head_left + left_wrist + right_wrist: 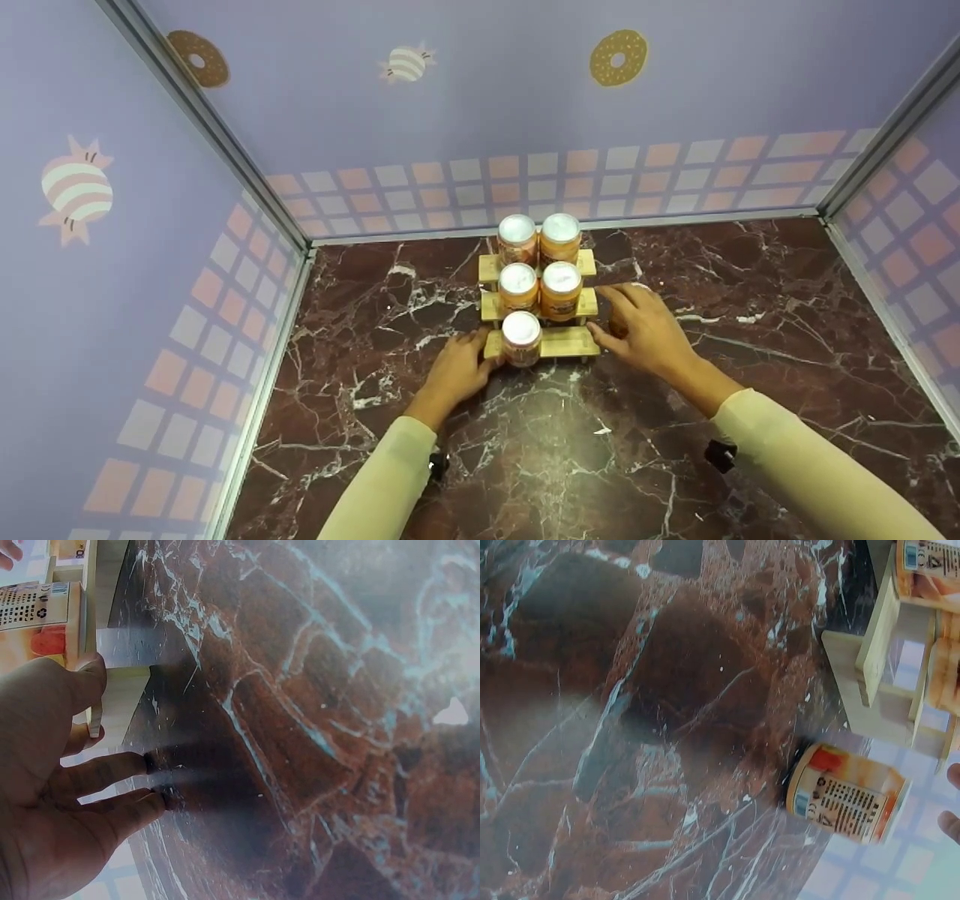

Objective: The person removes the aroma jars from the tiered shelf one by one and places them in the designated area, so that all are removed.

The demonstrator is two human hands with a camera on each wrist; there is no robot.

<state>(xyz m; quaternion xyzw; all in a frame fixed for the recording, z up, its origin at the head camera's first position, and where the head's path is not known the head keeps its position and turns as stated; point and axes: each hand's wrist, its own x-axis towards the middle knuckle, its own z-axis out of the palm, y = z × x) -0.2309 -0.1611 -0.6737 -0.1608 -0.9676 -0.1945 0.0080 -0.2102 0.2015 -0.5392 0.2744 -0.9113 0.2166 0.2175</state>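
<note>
A pale left sleeve [379,476] and right sleeve [817,461], smooth cloth, are cut off by the head view's lower edge; beneath them lies a glossy, white-veined reddish marble tabletop [559,442]. The left hand [454,370] pinches the left end of a pale wooden rack [568,343] between thumb and finger. The right hand [643,330] is released, fingers parted at the rack's right side; whether it touches the wood is hard to tell, as the right wrist view shows only fingertips. It largely hides a loose can [847,795] from the head, a squat cylinder standing on the marble just beside the rack. On the three-stepped rack, the lowest step bears a front can [522,341], the others two middle cans [561,292] and two back cans [560,240], orange-sided, lids washed out by glare. Behind stands a lilac wall [510,97], printed with squares and doughnuts
</note>
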